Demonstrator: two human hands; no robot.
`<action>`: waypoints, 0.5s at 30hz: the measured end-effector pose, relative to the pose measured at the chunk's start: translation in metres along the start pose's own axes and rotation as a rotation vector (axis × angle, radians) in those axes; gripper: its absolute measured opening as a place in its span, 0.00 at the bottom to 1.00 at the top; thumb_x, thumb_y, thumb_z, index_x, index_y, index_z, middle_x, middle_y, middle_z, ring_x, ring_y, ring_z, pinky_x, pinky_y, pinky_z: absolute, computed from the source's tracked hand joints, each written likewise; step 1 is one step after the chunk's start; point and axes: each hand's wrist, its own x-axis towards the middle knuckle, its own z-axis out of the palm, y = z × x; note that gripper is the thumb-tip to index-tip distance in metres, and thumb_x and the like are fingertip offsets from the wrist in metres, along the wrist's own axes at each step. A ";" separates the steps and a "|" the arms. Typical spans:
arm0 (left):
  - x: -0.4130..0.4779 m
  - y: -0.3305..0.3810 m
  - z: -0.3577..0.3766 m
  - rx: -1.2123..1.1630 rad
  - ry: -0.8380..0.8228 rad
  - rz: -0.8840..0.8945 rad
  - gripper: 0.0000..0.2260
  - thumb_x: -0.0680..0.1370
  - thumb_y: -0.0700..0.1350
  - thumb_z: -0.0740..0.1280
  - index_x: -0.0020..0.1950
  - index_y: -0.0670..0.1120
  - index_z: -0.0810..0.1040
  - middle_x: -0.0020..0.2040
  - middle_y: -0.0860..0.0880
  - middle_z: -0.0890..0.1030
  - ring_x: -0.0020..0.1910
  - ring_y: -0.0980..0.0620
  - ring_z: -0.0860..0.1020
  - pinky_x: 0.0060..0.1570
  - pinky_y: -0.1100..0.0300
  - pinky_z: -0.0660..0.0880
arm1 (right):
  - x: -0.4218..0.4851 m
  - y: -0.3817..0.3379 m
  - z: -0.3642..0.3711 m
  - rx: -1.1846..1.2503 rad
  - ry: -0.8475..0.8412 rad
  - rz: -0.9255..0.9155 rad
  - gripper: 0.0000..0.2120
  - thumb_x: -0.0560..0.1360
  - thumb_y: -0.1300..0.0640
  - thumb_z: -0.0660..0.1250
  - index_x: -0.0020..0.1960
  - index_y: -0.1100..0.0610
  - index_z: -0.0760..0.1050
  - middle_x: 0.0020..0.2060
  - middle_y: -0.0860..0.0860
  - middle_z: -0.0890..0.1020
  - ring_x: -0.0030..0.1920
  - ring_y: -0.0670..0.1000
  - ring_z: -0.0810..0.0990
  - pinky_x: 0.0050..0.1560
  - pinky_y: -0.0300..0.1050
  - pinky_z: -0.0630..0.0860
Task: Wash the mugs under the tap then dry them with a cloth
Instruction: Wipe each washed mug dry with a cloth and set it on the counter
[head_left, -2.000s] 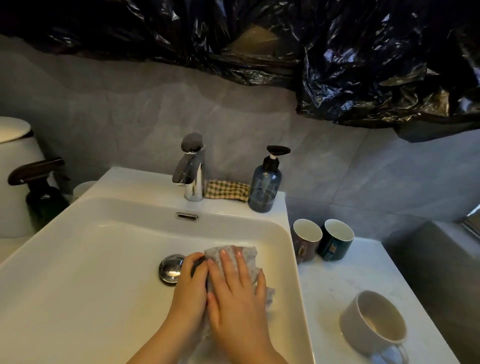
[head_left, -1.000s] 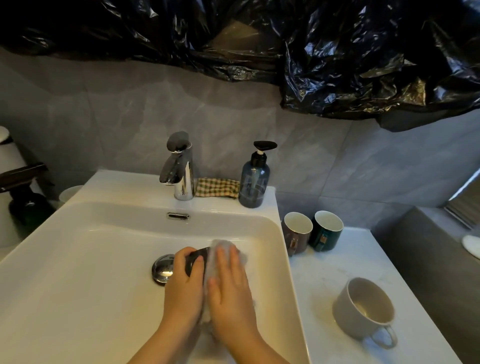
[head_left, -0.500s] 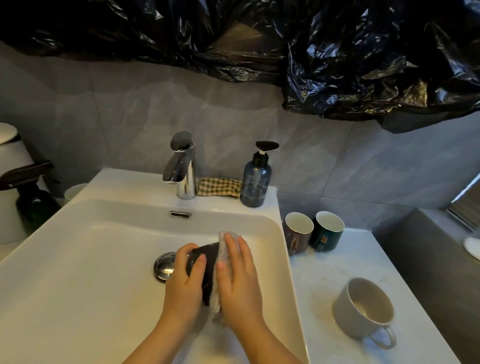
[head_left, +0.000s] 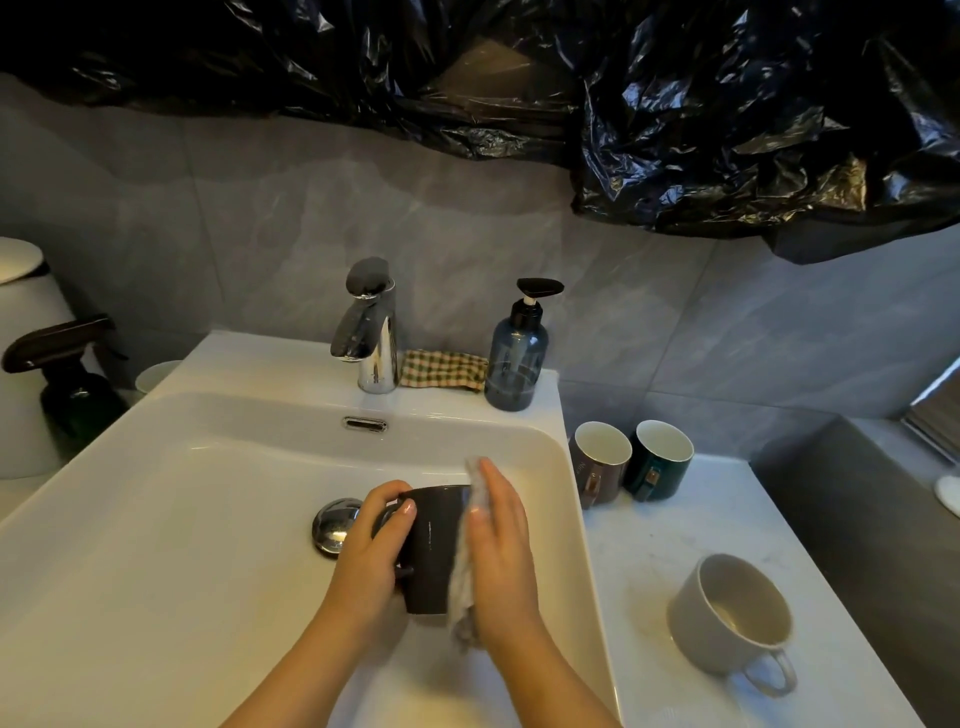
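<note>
One dark mug (head_left: 431, 540) is sitting between the fingers (head_left: 402, 512), over the sink (head_left: 208, 467). The left hand (head_left: 371, 545) is curling round it to keep it steady; the right hand (head_left: 501, 551), fingers flat, is pressing the cloth (head_left: 460, 582) on, drying it.

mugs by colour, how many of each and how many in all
black mug: 1
brown mug: 1
dark green mug: 1
white mug: 1
Total: 4
A pale rim left of the sink is too hidden to count.
</note>
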 end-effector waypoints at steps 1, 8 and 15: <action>-0.001 0.001 0.000 -0.027 -0.002 -0.026 0.07 0.80 0.41 0.58 0.48 0.51 0.74 0.44 0.46 0.76 0.39 0.50 0.73 0.34 0.58 0.69 | 0.001 -0.002 -0.002 0.313 -0.061 0.220 0.22 0.71 0.34 0.56 0.64 0.36 0.69 0.69 0.42 0.64 0.72 0.51 0.62 0.71 0.53 0.60; 0.013 -0.010 -0.003 0.264 0.182 0.128 0.08 0.81 0.47 0.57 0.56 0.60 0.70 0.51 0.49 0.75 0.52 0.48 0.76 0.47 0.54 0.76 | -0.006 0.013 -0.012 0.227 0.001 0.046 0.21 0.68 0.35 0.67 0.58 0.42 0.72 0.55 0.38 0.78 0.53 0.36 0.77 0.53 0.34 0.74; 0.005 -0.017 0.008 0.154 -0.007 -0.048 0.37 0.59 0.56 0.79 0.63 0.49 0.69 0.58 0.47 0.78 0.56 0.48 0.78 0.54 0.54 0.77 | -0.005 0.003 0.007 -0.044 0.003 -0.103 0.20 0.81 0.47 0.50 0.72 0.39 0.53 0.67 0.34 0.60 0.67 0.33 0.58 0.59 0.20 0.54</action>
